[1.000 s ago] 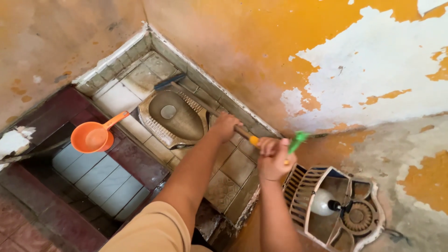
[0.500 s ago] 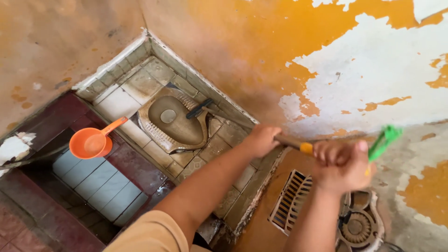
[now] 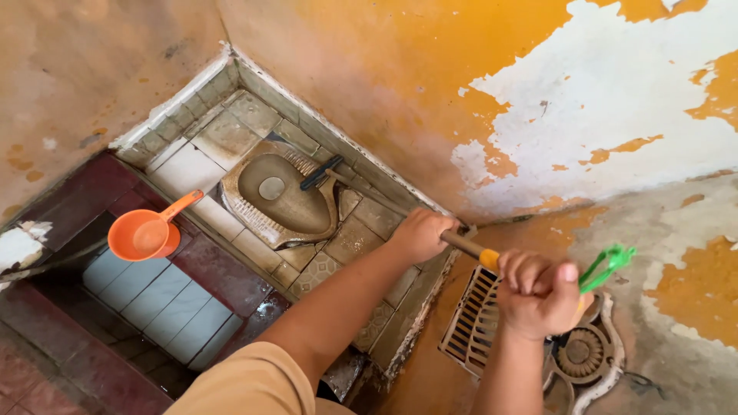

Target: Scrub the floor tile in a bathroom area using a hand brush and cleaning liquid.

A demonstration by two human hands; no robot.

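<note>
Wooden brush handle [image 3: 400,214] runs from centre frame to lower right; your left hand [image 3: 421,234] clamps its middle, your right hand [image 3: 540,294] closes round the orange-and-green end. The dark brush head [image 3: 320,173] rests on the squat toilet pan [image 3: 277,198] (stained brown). An orange dipper [image 3: 146,233] sits at left.

Handle middle: your left hand [image 3: 419,233] and right hand [image 3: 538,296] are covering parts of the long brush [image 3: 361,192].
Fan grille [image 3: 576,353]: your right forearm is hiding part; the frame's bottom edge is cutting it.
Brush head: looking too small to tell bristles.
</note>
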